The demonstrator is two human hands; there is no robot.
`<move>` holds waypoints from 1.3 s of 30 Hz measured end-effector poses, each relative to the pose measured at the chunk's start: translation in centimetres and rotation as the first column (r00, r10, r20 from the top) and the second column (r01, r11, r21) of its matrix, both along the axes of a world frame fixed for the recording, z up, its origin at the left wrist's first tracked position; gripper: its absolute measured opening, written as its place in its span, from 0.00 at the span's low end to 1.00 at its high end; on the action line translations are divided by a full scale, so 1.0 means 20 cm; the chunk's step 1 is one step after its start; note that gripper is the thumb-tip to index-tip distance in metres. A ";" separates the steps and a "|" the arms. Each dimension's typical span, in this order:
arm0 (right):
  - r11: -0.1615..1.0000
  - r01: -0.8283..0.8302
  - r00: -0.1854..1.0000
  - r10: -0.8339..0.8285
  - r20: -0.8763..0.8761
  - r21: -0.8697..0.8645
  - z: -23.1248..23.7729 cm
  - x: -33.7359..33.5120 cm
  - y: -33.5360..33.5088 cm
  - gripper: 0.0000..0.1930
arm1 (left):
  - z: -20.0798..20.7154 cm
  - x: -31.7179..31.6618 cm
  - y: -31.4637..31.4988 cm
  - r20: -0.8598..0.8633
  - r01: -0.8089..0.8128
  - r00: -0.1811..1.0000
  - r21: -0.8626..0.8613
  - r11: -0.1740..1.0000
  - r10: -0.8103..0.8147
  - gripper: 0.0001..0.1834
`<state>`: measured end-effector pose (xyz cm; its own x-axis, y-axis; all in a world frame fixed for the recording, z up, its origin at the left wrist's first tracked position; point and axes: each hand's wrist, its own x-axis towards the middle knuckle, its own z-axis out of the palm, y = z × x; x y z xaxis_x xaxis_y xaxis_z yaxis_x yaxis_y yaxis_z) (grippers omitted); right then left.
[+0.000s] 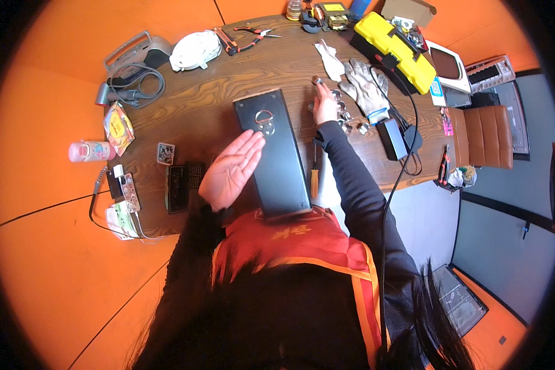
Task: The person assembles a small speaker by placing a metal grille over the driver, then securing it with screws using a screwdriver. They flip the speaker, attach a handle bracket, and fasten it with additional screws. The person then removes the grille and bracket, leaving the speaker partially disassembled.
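**Black box on a wood-grain table, two bare hands alongside**

Head view, surface and room. Landmark: one black box, oblong, on the table in front of the person, its near end at the red apron. Table: dark brown, wood-grained, curved at the rim by the lens. Floor: orange, with dark seam lines. On the box, toward its far end: thin metal rings. Right of the box: a screwdriver with a tan handle; small shiny metal fittings; farther right, a pale work glove and a dark power brick. Beyond the box, to the right: a yellow-lidded toolbox. Beyond it, to the left: red-and-black pliers. Well left of it: a pink bottle. Far right of it: a brown chair.

Hands. Left hand: at the box's left edge, palm turned upward, fingers straight and together, grasping nothing visible; contact with the box unclear. Right hand: right of the box's far end, beside the fittings, fingers pointing away from the person; whether they grip the small piece at their tips cannot be told.
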<state>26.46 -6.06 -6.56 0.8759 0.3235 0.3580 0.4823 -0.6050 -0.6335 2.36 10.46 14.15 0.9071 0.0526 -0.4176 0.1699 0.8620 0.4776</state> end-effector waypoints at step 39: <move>0.394 0.416 0.452 0.693 -0.562 0.820 0.64 -0.29 -0.10 0.19 | -0.06 0.08 0.01 0.260 0.167 0.963 -0.788 0.593 0.075 0.24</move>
